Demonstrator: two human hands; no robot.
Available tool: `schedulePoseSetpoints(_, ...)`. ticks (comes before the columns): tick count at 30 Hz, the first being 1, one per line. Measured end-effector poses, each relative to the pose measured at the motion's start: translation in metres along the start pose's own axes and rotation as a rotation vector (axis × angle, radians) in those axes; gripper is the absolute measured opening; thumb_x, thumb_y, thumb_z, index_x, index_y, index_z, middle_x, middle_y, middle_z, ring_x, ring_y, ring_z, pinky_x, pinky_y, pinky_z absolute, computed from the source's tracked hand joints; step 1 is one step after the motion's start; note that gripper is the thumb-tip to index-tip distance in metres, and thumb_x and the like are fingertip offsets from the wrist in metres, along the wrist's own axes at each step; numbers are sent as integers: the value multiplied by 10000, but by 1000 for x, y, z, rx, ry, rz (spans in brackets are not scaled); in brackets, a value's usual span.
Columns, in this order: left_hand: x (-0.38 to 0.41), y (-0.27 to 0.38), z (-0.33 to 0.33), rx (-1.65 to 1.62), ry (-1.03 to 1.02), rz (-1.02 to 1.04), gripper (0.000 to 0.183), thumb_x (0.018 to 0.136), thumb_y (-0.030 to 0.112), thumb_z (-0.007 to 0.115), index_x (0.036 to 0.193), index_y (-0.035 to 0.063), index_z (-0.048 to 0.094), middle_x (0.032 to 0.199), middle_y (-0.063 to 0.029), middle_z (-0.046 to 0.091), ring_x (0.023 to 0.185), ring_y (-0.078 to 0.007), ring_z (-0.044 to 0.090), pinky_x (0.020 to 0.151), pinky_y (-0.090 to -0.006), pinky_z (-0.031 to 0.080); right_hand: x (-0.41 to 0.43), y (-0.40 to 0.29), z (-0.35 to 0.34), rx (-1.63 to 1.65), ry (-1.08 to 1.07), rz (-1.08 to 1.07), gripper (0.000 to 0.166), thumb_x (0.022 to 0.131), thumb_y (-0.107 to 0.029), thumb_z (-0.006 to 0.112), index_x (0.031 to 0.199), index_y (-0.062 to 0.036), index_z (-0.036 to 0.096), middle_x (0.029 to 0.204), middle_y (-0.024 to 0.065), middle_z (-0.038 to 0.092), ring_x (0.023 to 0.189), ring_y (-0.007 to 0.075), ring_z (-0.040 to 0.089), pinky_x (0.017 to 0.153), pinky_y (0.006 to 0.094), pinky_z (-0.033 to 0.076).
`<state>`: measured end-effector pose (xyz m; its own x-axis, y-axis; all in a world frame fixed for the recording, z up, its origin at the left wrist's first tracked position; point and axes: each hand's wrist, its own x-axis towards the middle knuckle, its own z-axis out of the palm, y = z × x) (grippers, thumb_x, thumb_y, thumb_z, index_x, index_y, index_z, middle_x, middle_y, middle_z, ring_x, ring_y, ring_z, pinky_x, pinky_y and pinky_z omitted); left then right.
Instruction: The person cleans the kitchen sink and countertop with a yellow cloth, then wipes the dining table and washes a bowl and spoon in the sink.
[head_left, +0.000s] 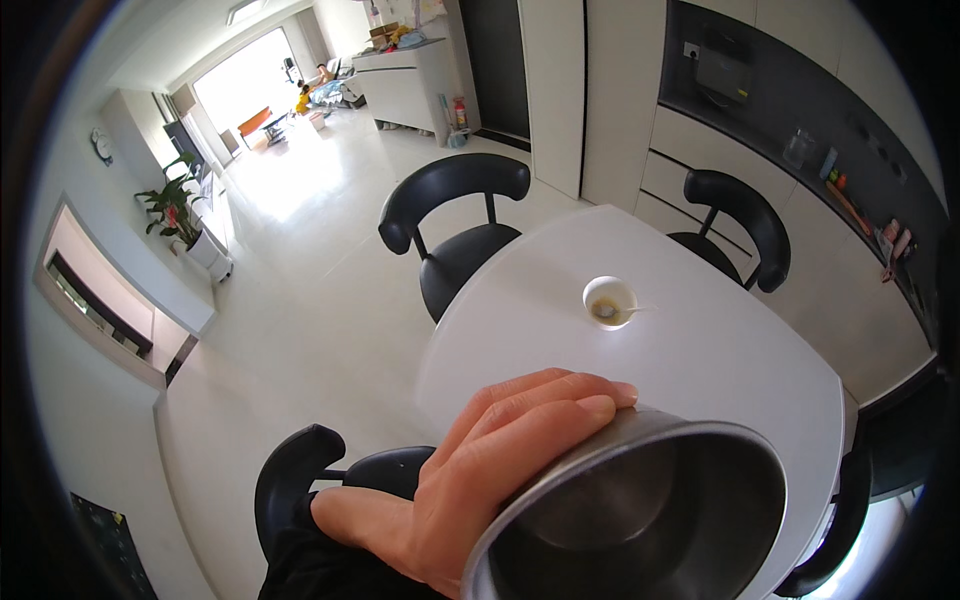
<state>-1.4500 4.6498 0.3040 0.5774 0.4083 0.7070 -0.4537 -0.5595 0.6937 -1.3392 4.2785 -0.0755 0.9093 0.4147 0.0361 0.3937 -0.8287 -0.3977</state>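
My left hand (502, 457) comes from the lower left in a black sleeve and grips the outside of a metal cup (637, 502), its fingers laid along the wall. The cup is tilted with its wide mouth towards me, very near the camera, and its inside shows bare grey metal. Beyond it, a white bowl or paper cup (610, 289) stands on the white table (720, 352). A little yellowish-brown content and a pale spoon are in it, the spoon's handle over the rim. My right hand is out of view.
Black chairs (469, 259) stand around the table, one (739, 225) at its far right side. A counter (772, 146) with a glass jar and small items runs along the right. At the left stands a potted plant (176, 202). A person (324, 74) is far off near the bright window.
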Motion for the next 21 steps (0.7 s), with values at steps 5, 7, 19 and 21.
schedulePoseSetpoints(5, 10, 39, 0, 100, 177, 27, 376, 800, 186, 670, 1091, 32, 488, 980, -207, 632, 925, -323, 631, 869, -418, 492, 2, -1, -1, 20, -6, -15, 450, 849, -106, 477, 1289, -16, 496, 1406, 168, 394, 1303, 353, 323, 1068, 477, 196)
schedulePoseSetpoints(7, -1, 35, 0, 182, 229, 75, 298, 889, 286, 541, 1089, 86, 447, 965, -188, 620, 889, -303, 620, 834, -422, 503, -1, -3, -3, 23, -8, -16, 447, 852, -106, 476, 1289, -16, 496, 1406, 169, 392, 1305, 350, 320, 1069, 477, 196)
schedulePoseSetpoints(19, 0, 60, 10, 235, 322, 198, 275, 894, 317, 521, 1071, 122, 442, 917, -127, 613, 821, -255, 606, 780, -400, 514, -3, 9, 10, 31, 29, 10, 454, 845, -85, 494, 1297, -43, 496, 1409, 152, 394, 1310, 336, 320, 1081, 477, 183)
schedulePoseSetpoints(21, 2, 71, 12, 256, 328, 153, 248, 912, 334, 488, 1065, 146, 440, 914, -112, 612, 820, -255, 604, 778, -416, 521, -2, 9, 10, 23, 32, 13, 456, 843, -85, 495, 1297, -45, 497, 1408, 151, 396, 1311, 331, 321, 1082, 477, 180)
